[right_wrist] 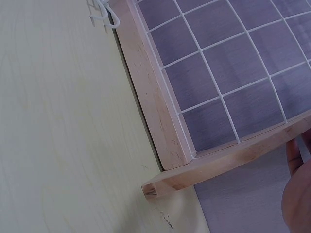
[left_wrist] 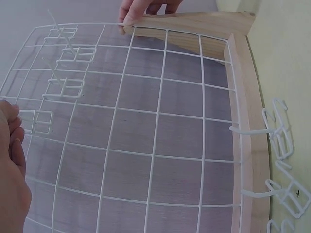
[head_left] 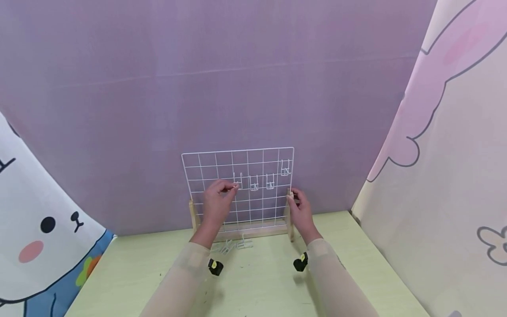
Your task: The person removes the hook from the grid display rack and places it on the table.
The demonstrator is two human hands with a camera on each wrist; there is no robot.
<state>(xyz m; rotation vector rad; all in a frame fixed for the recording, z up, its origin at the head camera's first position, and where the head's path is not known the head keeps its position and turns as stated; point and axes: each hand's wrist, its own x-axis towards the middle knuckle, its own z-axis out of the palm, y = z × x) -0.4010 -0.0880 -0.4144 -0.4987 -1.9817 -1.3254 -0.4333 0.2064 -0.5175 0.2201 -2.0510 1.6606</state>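
The left hand (head_left: pixel 218 200), nearer, pinches a white hook (head_left: pixel 237 182) that stands straight up by the grid (head_left: pixel 237 150); the right hand (head_left: pixel 301 209) pinches the grid's right edge.

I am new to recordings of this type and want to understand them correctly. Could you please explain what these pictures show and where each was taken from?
There is no machine here: a person works with two bare hands. The wide picture comes from a camera on the head, looking forward and down. The other two come from cameras on the left and right wrists; the black boxes near the wrists are probably these.

A white wire grid is held upright in a wooden stand on a pale table. Three hooks hang on it. The left hand pinches a fourth at the grid, and the right hand holds the side edge, beside the stand's post. Loose hooks lie on the table before the stand.
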